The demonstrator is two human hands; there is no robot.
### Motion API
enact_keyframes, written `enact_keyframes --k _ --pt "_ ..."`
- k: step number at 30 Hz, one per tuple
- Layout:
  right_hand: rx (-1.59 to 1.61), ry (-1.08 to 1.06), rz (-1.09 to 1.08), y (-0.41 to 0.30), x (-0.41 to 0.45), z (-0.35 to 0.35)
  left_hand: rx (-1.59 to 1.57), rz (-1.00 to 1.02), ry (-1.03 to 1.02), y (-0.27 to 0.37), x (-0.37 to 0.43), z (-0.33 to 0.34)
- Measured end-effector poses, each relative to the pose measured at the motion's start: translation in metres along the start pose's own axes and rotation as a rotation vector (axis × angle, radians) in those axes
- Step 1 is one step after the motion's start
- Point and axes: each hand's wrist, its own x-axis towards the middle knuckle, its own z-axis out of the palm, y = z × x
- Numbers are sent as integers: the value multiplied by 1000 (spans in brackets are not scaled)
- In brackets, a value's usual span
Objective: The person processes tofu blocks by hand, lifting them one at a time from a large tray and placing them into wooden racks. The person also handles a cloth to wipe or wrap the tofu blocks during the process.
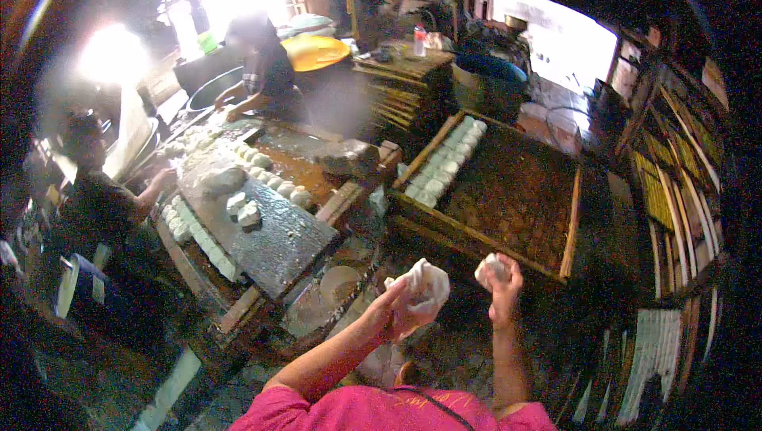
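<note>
My left hand [400, 313] holds a soft, uneven white lump that looks like dough [430, 286], spread over the palm and fingers. Curled around a smaller white dough piece [489, 270] is my right hand [507, 295], a short way to the right. Both hands are raised in front of my pink shirt [369, 410]. Beyond them lies a shallow wooden tray [512, 187], with rows of white dough pieces [443, 166] packed along its left side.
A floured board [280, 246] on the left bears dough lumps [245, 209]. Dough balls [277, 181] line its far side. Two people [262, 68] [98, 193] work around that table. Behind stand stacked trays [399, 88] and a yellow basin [315, 53]. Wooden slats [673, 193] lean at right.
</note>
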Motion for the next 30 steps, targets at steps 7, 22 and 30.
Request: enact_keyframes --k 7,22,30 --pt "-418 -345 -689 -45 -37 87 -3 -47 9 -16 15 1" --pt "-794 -996 -716 -63 -32 147 92 251 34 49 -44 -58" --pt "-306 -1482 -412 -71 -35 216 -39 258 -117 51 -51 -85"
